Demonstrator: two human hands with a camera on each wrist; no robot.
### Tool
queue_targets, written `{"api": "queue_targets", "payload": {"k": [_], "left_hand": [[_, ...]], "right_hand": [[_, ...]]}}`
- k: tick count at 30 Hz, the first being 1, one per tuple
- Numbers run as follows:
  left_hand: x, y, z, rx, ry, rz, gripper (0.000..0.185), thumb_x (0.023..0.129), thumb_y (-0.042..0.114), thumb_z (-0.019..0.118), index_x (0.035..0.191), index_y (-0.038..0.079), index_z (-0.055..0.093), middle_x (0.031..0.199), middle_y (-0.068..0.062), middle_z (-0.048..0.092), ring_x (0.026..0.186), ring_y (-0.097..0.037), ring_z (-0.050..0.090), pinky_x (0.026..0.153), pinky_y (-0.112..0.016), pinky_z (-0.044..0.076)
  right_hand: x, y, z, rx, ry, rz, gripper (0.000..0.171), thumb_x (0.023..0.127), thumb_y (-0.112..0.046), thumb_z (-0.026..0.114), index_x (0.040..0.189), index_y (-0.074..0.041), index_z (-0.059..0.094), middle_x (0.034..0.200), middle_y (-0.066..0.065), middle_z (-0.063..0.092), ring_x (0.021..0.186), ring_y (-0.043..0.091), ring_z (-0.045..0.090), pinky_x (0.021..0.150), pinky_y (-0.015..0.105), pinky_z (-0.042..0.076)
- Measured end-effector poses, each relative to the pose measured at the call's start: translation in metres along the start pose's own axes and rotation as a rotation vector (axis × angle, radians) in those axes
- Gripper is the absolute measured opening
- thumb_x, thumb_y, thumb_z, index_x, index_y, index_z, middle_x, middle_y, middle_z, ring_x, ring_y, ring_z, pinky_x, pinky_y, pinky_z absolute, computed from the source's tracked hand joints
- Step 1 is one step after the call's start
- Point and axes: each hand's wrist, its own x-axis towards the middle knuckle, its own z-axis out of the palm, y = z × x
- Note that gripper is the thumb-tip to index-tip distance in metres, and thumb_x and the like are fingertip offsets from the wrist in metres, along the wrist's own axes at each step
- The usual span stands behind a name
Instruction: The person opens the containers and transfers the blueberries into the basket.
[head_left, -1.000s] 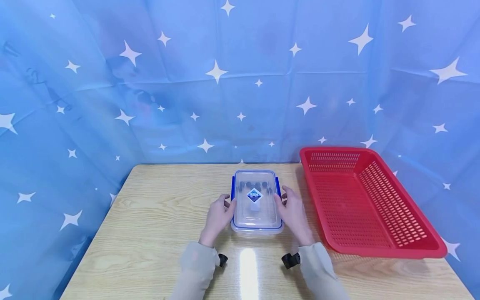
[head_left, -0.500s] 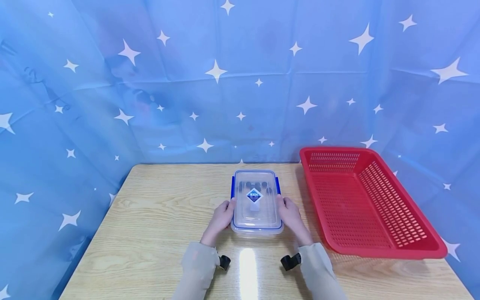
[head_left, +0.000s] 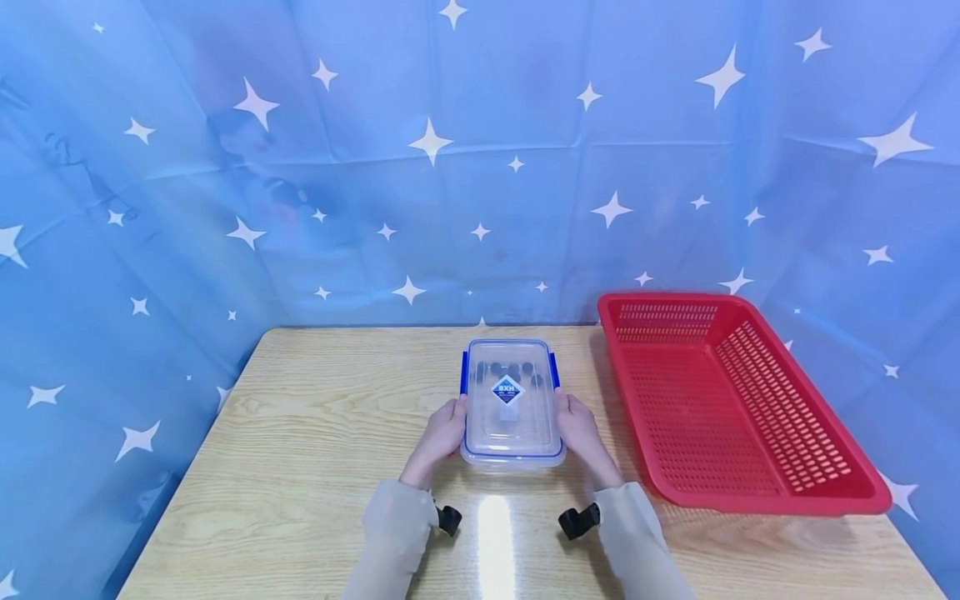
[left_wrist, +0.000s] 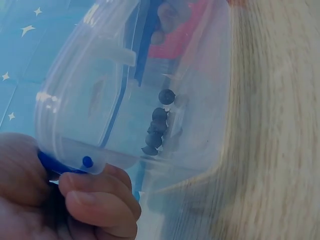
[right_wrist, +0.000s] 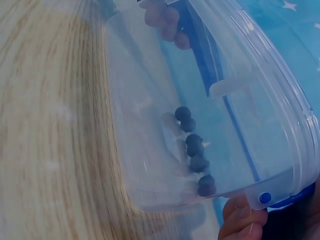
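A clear plastic box (head_left: 512, 417) with a blue-clipped lid and a diamond label sits mid-table. Several small dark balls (head_left: 510, 369) lie at its far end. My left hand (head_left: 447, 425) grips the box's left side and my right hand (head_left: 576, 423) grips its right side. In the left wrist view my fingers (left_wrist: 97, 200) curl under the box rim (left_wrist: 75, 150), with the balls (left_wrist: 157, 125) visible through the wall. The right wrist view shows fingertips (right_wrist: 245, 220) under the rim and the balls (right_wrist: 195, 150) inside. Whether the box is lifted off the table I cannot tell.
A red slotted basket (head_left: 750, 500) stands on the right of the wooden table (head_left: 315, 433), close to the box. A blue star-printed cloth (head_left: 480, 167) hangs behind and around the table. Bare wood stretches to the left of the box.
A second ago both hands stood beside the box with fingers spread. They have since moved in and closed on its two long sides. The box has barely moved.
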Motion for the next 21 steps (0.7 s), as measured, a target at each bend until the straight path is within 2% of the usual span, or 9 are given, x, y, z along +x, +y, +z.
{"api": "queue_targets", "payload": {"k": [11,18,21], "left_hand": [[0.0029,-0.0005,0.0003,0.011,0.008,-0.006,0.044,0.103,0.033,0.028,0.094,0.000,0.056,0.053,0.001,0.037,0.038,-0.009,0.030,0.034,-0.019,0.026],[0.0030,-0.0031,-0.0011,0.028,0.048,0.011,0.041,0.103,0.025,0.026,0.074,0.005,0.047,0.049,0.002,0.036,0.032,-0.008,0.030,0.031,-0.019,0.027],[0.0037,-0.0053,-0.0015,0.044,0.067,0.010,0.041,0.103,0.023,0.026,0.071,0.007,0.045,0.048,0.002,0.036,0.031,-0.008,0.031,0.031,-0.019,0.027]], "right_hand": [[0.0014,-0.0002,-0.0009,-0.013,-0.009,0.006,0.049,0.103,-0.026,0.027,0.105,0.014,0.055,0.103,0.033,0.059,0.096,0.045,0.055,0.082,0.052,0.044],[-0.0009,-0.0017,-0.0017,0.003,-0.019,0.022,0.049,0.103,-0.026,0.026,0.108,0.013,0.055,0.103,0.031,0.059,0.096,0.043,0.056,0.083,0.051,0.045],[-0.0022,-0.0017,-0.0018,0.016,-0.028,0.023,0.049,0.103,-0.027,0.026,0.109,0.013,0.055,0.103,0.031,0.059,0.096,0.041,0.056,0.084,0.051,0.045]]}}
